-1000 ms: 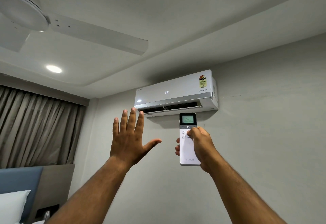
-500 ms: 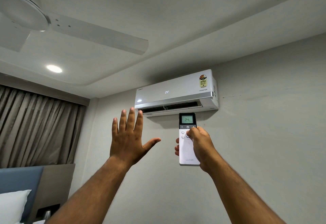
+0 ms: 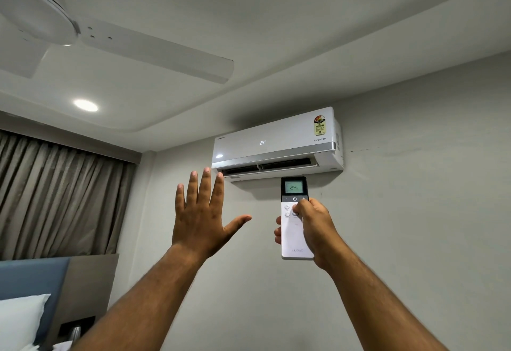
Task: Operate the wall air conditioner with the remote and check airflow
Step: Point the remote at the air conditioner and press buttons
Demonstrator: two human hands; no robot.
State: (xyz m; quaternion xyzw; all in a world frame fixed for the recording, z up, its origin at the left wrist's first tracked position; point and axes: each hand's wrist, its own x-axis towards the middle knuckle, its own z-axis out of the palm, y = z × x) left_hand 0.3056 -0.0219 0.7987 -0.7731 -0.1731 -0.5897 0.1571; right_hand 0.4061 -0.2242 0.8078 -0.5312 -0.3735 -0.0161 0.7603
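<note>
A white wall air conditioner (image 3: 276, 140) hangs high on the grey wall, its front showing 24 and its bottom flap open. My right hand (image 3: 315, 229) holds a white remote (image 3: 293, 237) upright just below the unit. The remote's screen reads 24 and my thumb rests on its upper buttons. My left hand (image 3: 201, 218) is raised flat with fingers spread, palm toward the unit. Its fingertips reach the level of the vent's left end.
A white ceiling fan (image 3: 110, 38) hangs at the upper left, beside a lit round ceiling light (image 3: 85, 105). Brown curtains (image 3: 55, 198) cover the left wall. A blue headboard (image 3: 30, 279) and a white pillow (image 3: 19, 320) sit at the lower left.
My left hand has risen slightly toward the vent. The right hand and remote stay in place.
</note>
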